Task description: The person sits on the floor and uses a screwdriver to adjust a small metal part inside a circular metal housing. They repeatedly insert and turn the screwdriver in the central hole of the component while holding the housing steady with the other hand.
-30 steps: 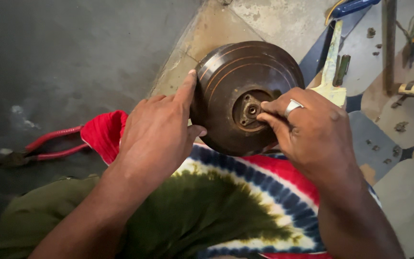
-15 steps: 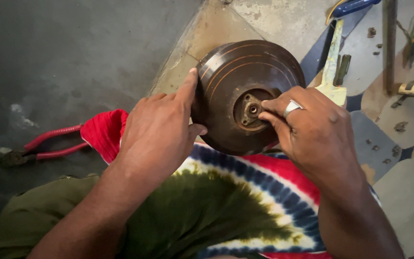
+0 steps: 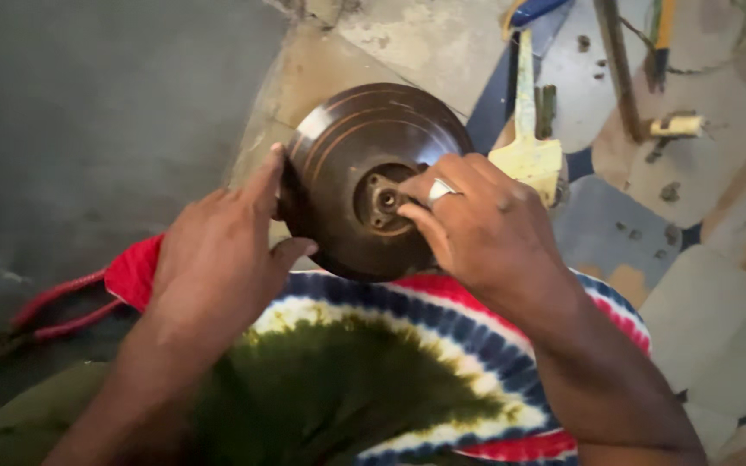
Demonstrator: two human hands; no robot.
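Brown metal disc (image 3: 364, 164) sits tilted over the lap; the left hand (image 3: 218, 259) grips its rim, fingers spread. The right hand (image 3: 485, 224) pinches at the hub (image 3: 383, 200), whose centre piece looks still seated, so removal seems unfinished. Red pliers (image 3: 41, 315) lie left, untouched.
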